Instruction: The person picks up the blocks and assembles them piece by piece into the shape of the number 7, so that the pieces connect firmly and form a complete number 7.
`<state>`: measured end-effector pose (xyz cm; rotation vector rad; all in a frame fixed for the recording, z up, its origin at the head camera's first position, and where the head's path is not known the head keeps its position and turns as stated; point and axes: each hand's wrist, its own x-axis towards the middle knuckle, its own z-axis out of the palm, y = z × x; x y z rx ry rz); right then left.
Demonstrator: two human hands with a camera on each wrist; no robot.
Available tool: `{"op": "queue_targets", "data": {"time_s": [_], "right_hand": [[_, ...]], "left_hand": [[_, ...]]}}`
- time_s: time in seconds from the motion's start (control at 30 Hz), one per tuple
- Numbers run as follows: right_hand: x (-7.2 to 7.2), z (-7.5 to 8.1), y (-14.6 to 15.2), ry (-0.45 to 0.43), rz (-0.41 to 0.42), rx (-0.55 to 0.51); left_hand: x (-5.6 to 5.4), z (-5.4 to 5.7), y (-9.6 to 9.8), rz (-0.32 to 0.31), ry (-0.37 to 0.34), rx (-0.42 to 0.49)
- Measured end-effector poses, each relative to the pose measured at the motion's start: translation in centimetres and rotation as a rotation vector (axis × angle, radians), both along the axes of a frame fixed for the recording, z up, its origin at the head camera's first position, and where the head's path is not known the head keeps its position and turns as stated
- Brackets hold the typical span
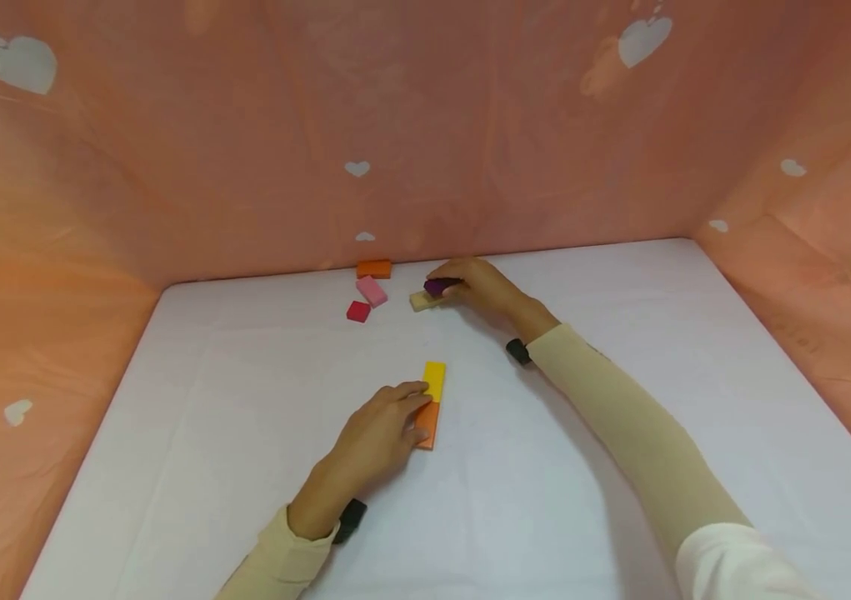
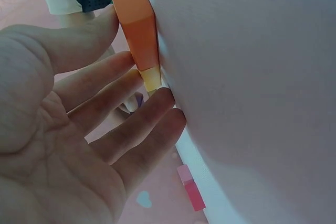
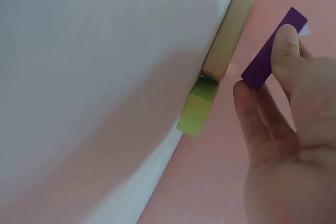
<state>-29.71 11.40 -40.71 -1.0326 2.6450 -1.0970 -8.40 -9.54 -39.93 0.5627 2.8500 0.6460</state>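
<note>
Between the thumb and fingers of my right hand (image 1: 481,287), a purple block (image 3: 270,51) is pinched above the table. Beneath it lies a pale wooden block (image 1: 419,302); the right wrist view shows a wooden block (image 3: 231,32) end to end with a yellow-green block (image 3: 195,109). My left hand (image 1: 376,433) lies beside an orange block (image 1: 428,427) and a yellow block (image 1: 435,377), which form a line end to end. Its fingertips and thumb touch their left side, with the fingers spread and fairly straight in the left wrist view.
Left of the right hand, near the back edge, lie another orange block (image 1: 374,269), a pink block (image 1: 371,291) and a red block (image 1: 357,312). A white cloth covers the table (image 1: 245,467). Orange-pink sheeting (image 1: 425,125) with hearts stands around its back and sides.
</note>
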Motion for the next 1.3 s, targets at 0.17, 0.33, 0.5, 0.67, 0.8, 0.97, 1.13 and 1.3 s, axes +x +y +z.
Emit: {"op": "queue_targets", "data": {"time_s": [0.17, 0.33, 0.5, 0.67, 0.8, 0.97, 1.13, 1.3], "right_hand": [[0.5, -0.2, 0.2, 0.008, -0.010, 0.010], [0.8, -0.1, 0.5, 0.000, -0.011, 0.048], [1.0, -0.1, 0.8, -0.005, 0.017, 0.060], [1.6, 0.0, 0.8, 0.029, 0.052, 0.086], [2.2, 0.0, 0.9, 0.049, 0.063, 0.117], [2.8, 0.0, 1.2, 0.039, 0.061, 0.116], [3.4, -0.1, 1.5, 0.016, 0.070, 0.116], [4.1, -0.4, 1.6, -0.030, 0.092, 0.112]], "left_hand": [[0.0, -0.3, 0.0, 0.002, 0.005, 0.001], [0.0, -0.3, 0.1, -0.001, 0.004, -0.001], [0.0, -0.1, 0.1, -0.002, -0.007, -0.013], [0.1, -0.1, 0.1, -0.001, -0.010, -0.012], [0.1, -0.1, 0.0, -0.003, -0.007, -0.009], [0.0, 0.0, 0.1, 0.000, -0.014, -0.009], [0.0, 0.1, 0.3, 0.001, -0.020, -0.007], [0.3, 0.1, 0.4, 0.007, -0.022, -0.019]]}}
